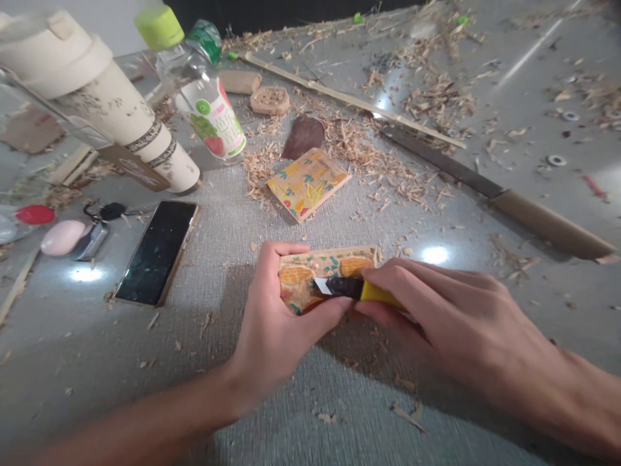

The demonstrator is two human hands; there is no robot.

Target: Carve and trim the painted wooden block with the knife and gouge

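Observation:
My left hand point(286, 310) grips a small wooden block point(320, 265) painted with orange, green and red patterns, its fingers round the left and far edges and the thumb along the near edge. In my right hand point(436, 304) is a yellow utility knife point(381, 294) with a black front end. Its short blade points left and lies over the painted face, close to the left thumb. Whether the edge cuts into the wood I cannot tell. Beyond the hands lies a second painted wooden piece point(308, 184), partly over a dark brown piece point(304, 134).
Wood shavings point(388, 162) litter the tabletop. On the right lies a long-bladed knife point(495, 191) near a thin strip point(349, 97). Back left hold a plastic bottle point(208, 110), a paper cup point(121, 110) and carved wooden pieces point(270, 100). A phone point(156, 252) lies left.

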